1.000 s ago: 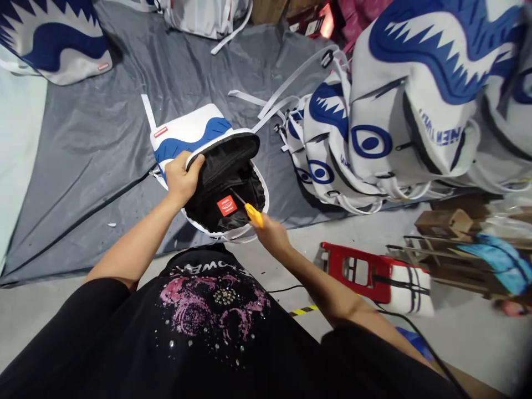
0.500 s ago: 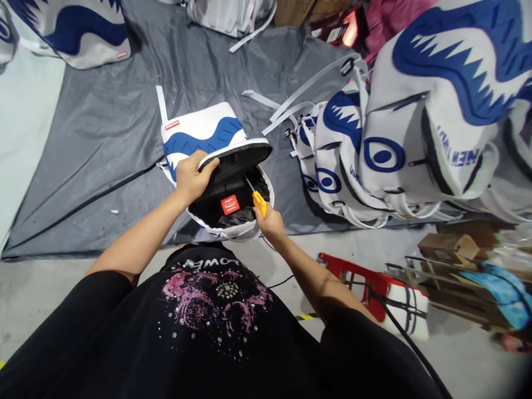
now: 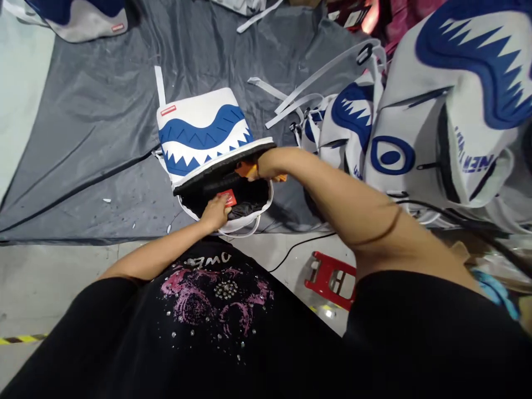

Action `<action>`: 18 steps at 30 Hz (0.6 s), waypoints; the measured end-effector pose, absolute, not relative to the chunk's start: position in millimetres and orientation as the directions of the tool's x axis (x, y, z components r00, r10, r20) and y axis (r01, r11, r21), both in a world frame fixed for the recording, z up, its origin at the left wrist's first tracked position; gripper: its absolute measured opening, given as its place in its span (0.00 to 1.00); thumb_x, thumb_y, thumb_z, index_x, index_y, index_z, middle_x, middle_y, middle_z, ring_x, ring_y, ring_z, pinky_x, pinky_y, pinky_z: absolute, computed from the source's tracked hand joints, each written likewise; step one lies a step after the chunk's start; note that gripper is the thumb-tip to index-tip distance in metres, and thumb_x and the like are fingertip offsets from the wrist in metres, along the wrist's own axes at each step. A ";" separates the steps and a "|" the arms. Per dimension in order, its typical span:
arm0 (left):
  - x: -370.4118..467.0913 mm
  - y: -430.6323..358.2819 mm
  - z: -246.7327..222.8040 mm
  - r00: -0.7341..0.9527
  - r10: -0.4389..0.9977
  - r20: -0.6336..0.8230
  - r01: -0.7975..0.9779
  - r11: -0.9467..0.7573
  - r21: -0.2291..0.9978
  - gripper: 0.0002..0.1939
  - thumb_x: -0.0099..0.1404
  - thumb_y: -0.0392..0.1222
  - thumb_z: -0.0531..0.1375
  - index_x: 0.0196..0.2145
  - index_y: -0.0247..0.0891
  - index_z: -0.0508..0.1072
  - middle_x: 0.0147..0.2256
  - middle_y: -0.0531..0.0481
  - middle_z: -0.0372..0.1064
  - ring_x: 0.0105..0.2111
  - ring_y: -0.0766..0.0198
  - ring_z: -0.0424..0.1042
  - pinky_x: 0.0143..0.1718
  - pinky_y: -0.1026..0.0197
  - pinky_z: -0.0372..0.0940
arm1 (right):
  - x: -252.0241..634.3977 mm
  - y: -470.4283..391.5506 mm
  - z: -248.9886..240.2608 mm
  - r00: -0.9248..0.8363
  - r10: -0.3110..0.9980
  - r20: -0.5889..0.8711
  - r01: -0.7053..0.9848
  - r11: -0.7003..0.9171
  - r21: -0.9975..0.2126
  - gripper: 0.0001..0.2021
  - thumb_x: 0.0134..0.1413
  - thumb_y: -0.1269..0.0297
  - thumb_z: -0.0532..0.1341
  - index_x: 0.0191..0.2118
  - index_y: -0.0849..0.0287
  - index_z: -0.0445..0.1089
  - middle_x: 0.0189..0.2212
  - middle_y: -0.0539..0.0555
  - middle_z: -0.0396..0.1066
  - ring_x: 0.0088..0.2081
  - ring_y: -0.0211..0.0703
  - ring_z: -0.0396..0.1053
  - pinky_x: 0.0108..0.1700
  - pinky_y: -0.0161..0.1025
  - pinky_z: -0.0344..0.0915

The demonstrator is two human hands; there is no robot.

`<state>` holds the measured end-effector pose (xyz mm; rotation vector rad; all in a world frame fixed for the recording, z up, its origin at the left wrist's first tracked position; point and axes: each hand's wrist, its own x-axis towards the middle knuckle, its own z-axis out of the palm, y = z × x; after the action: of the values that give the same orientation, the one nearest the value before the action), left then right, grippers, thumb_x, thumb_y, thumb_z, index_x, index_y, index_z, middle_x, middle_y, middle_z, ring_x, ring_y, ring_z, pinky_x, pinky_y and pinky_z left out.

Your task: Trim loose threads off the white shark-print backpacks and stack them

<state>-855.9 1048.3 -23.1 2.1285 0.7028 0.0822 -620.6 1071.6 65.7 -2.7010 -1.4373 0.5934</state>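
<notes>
A white and blue backpack [image 3: 203, 130] with a shark-mouth pattern lies unzipped on the grey sheet, its black-lined opening facing me. My left hand [image 3: 216, 211] is at the near edge of the opening, its fingers closed at a red label [image 3: 228, 198] inside. My right hand [image 3: 266, 164] is at the right end of the raised flap, closed around an orange-handled tool [image 3: 248, 168]. The tool's tip is hidden in the opening.
Several white and blue backpacks [image 3: 390, 158] stand at the right, their straps [image 3: 286, 105] reaching over the sheet [image 3: 108, 111]. Another bag [image 3: 89, 22] is at the top left. A red stool [image 3: 330, 277] stands on the floor.
My left hand has let go of the flap and moved down to the red label. My right hand has gone up to the flap with the orange tool. The flap hangs lower.
</notes>
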 end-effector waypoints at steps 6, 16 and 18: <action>-815.5 1070.6 -55.2 0.753 0.321 -0.575 0.658 -0.338 0.673 0.07 0.57 0.40 0.68 0.32 0.33 0.79 0.28 0.49 0.76 0.27 0.63 0.73 0.33 0.64 0.68 | -598.4 1057.4 86.2 0.576 0.483 -0.660 0.654 -0.756 0.018 0.28 0.59 0.42 0.63 0.23 0.64 0.69 0.26 0.56 0.69 0.35 0.49 0.75 0.32 0.45 0.68; -818.2 1040.2 -31.4 0.806 0.189 -0.560 0.566 -0.520 0.640 0.12 0.70 0.40 0.55 0.35 0.34 0.77 0.34 0.45 0.77 0.35 0.60 0.76 0.38 0.60 0.68 | -560.9 1036.7 76.8 0.506 0.718 -0.478 0.747 -0.642 -0.172 0.31 0.57 0.36 0.60 0.24 0.65 0.68 0.26 0.52 0.67 0.29 0.38 0.72 0.26 0.35 0.62; -823.7 1024.8 -19.3 0.822 0.174 -0.543 0.535 -0.563 0.629 0.15 0.72 0.42 0.52 0.43 0.33 0.77 0.43 0.40 0.78 0.44 0.53 0.77 0.46 0.55 0.69 | -557.2 1033.5 74.9 0.426 0.781 -0.456 0.813 -0.552 -0.186 0.32 0.56 0.35 0.60 0.24 0.64 0.69 0.26 0.53 0.66 0.27 0.38 0.71 0.25 0.34 0.61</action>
<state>-823.7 1024.8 -19.3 2.1502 0.5188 -0.5399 -557.2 1033.5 74.9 -2.7052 -1.5149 0.8105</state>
